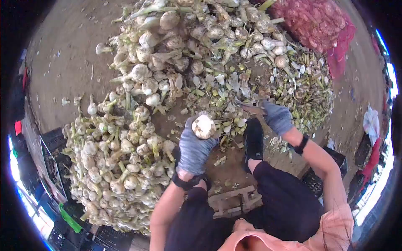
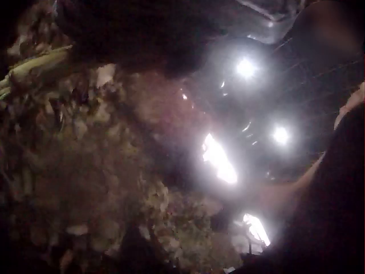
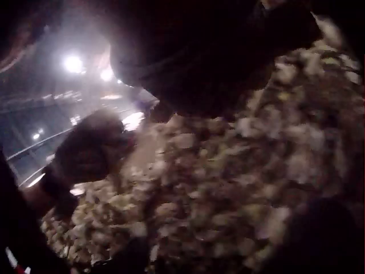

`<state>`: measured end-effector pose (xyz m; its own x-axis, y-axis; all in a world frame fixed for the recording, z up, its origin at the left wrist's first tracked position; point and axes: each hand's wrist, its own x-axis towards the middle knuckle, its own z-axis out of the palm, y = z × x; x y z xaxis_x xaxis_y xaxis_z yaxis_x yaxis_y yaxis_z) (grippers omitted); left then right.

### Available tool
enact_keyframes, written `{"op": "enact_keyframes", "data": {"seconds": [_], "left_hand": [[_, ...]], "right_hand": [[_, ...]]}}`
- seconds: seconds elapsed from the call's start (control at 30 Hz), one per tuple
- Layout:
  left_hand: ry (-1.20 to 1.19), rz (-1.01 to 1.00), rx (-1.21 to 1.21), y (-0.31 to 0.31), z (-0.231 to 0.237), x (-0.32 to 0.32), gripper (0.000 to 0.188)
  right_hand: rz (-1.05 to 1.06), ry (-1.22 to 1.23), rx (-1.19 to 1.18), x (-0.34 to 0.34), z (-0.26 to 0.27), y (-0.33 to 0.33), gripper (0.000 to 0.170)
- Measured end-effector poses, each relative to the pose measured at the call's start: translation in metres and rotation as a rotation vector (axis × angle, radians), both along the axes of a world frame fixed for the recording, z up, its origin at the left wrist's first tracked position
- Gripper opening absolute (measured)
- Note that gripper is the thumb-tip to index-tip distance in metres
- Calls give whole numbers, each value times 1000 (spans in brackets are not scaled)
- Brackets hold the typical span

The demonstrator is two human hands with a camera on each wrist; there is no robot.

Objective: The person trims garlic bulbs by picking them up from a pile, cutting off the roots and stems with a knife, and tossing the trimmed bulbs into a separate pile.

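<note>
In the head view my left hand [image 1: 196, 146], in a grey knit glove, grips a garlic bulb [image 1: 204, 126] with its pale, rounded face turned up. My right hand [image 1: 277, 119], gloved the same way, holds a narrow brown cutting tool [image 1: 253, 109] whose tip points left over the trimmings. The tool's exact kind cannot be made out. Cut stems and skins [image 1: 228, 121] lie on the ground between the hands. Both wrist views are dark and blurred; a gloved hand [image 3: 85, 151] shows dimly in the right one.
A heap of stemmed garlic [image 1: 167, 50] lies ahead, and a pile of bulbs [image 1: 113, 167] spreads at left. Trimmings [image 1: 307, 90] form a mound at right, below a red mesh sack [image 1: 312, 25]. A black shoe [image 1: 253, 140] stands between the hands, near a wooden slatted piece [image 1: 234, 201].
</note>
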<state>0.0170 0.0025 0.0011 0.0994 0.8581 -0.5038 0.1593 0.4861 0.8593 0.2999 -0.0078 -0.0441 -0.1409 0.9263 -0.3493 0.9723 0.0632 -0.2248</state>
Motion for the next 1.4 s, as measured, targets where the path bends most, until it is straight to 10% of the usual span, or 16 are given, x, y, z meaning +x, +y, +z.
{"op": "enact_keyframes", "data": {"seconds": [0.43, 0.57, 0.73, 0.9, 0.93, 1.03, 1.27, 1.4], "left_hand": [[226, -736, 492, 6, 2, 6, 20], [120, -692, 642, 22, 9, -3, 20], [266, -538, 576, 25, 37, -25, 15], [844, -124, 243, -10, 99, -132, 15], [564, 365, 51, -19, 117, -150, 14], [1516, 58, 97, -76, 144, -258, 30], [1292, -15, 209, -71, 146, -230, 45], [365, 131, -173, -19, 142, -96, 44]], "right_hand": [[-1, 613, -150, -75, 0, 32, 29], [-125, 266, -459, -10, -36, 4, 32], [-161, 283, -149, 32, -35, 8, 33], [-494, 375, 361, 17, -11, 92, 32], [-503, 362, 488, 19, -15, 112, 33], [-525, 217, 673, 24, -8, 159, 39], [-753, 54, 633, 47, 40, 197, 52], [-848, -2, 462, 110, -3, 205, 49]]}}
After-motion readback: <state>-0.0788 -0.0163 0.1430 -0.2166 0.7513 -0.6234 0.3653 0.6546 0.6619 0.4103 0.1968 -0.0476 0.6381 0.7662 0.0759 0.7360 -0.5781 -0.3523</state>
